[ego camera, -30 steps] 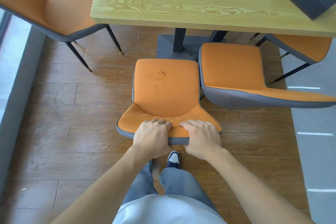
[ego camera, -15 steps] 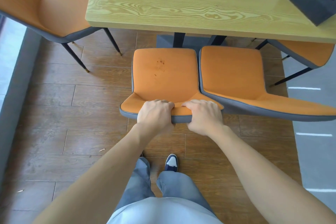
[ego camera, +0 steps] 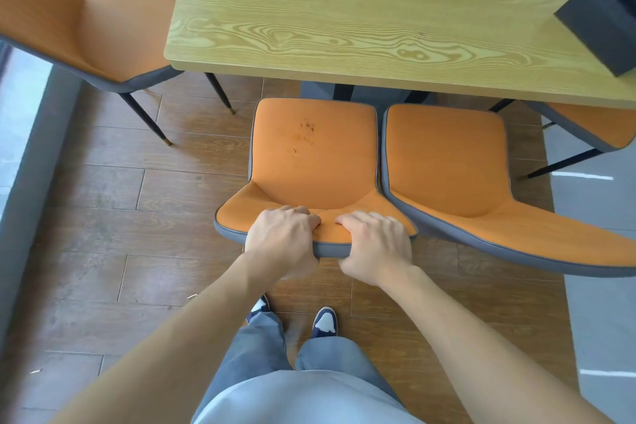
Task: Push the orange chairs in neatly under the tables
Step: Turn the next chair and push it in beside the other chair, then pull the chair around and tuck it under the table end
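A second orange chair (ego camera: 447,162) stood just beside the gripped chair (ego camera: 313,155) on its right; two more sat at the table's left (ego camera: 86,27) and right (ego camera: 592,127) corners. Dark box (ego camera: 605,17) on the wood-grain table (ego camera: 361,10). Brown plank floor (ego camera: 120,217), grey strip along the left. Gripped chair's seat front sat just short of the table edge. Left hand (ego camera: 282,241) and right hand (ego camera: 375,248) both curled over its backrest top, arms extended.
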